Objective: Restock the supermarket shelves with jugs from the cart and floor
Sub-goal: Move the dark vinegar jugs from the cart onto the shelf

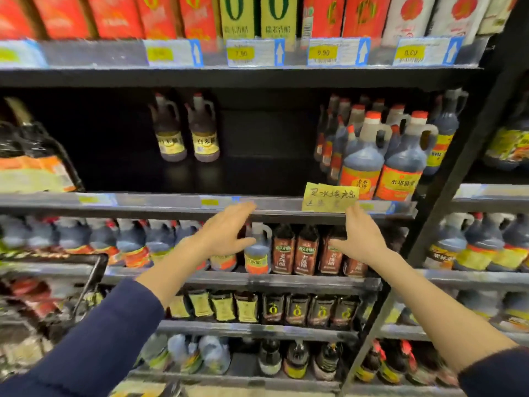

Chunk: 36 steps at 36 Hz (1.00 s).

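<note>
Left hand (226, 233) and right hand (361, 239) spread, holding nothing, raised before the half-bare shelf (171, 200) (two dark jugs (187, 130) above-left), likely gauging room for restocking.

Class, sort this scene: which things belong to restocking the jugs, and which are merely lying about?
Job: open left hand, open right hand, two dark yellow-labelled plastic jugs, half-bare black metal shelf, black wire cart.
Lying about: yellow handwritten paper note, red cartons, brown pouches.

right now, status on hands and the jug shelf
Both open, empty: left hand, right hand, raised at the shelves. Centre of middle shelf bare, two jugs at back. Yellow note on shelf edge by right hand.
</note>
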Available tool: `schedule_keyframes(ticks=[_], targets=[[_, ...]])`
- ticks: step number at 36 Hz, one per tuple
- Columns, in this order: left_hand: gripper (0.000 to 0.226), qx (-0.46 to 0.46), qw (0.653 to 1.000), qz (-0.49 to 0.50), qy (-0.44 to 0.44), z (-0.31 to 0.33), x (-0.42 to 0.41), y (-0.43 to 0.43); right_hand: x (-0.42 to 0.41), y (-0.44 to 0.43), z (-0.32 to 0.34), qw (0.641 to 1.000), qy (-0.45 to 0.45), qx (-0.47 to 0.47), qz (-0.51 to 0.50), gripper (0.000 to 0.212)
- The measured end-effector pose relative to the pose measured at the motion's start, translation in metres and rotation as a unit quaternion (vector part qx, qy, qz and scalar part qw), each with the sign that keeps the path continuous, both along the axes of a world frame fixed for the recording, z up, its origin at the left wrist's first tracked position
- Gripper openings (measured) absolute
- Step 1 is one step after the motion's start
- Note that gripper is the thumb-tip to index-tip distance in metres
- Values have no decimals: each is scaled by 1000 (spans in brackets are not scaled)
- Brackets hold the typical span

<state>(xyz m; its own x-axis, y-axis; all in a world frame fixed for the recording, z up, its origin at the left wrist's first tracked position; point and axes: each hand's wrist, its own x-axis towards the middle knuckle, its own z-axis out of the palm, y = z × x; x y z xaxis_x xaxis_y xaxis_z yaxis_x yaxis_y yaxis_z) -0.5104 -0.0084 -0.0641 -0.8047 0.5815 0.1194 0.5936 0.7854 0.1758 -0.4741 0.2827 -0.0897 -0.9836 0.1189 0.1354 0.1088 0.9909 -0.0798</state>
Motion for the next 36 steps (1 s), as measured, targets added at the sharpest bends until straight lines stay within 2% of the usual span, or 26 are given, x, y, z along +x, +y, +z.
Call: schedule_keyframes(ticks=[3, 7, 14, 19, 25, 30, 36], targets=[[73, -18, 999, 37, -4, 0, 17, -32, 3, -25, 2, 999, -18, 15, 30, 91], [77, -46, 994, 96, -13, 0, 39, -80, 2, -69, 2, 994, -34, 19, 98, 82], [71, -87, 974, 198, -64, -7, 71, -187, -7, -168, 3, 963, -85, -34, 252, 48], [72, -78, 961, 243, -103, -11, 103, -266, -3, -255, 7, 938, -128, -42, 318, 62], [74, -92, 935, 311, -140, -22, 146, -363, 3, -364, 9, 904, -178, -11, 388, 60], [74, -93, 906, 374, -173, -29, 188, -433, 13, -454, 6, 870, -189, 10, 456, 83], [84, -105, 875, 424, -210, -37, 239, -506, 27, -547, -1, 838, -206, 39, 504, 74]])
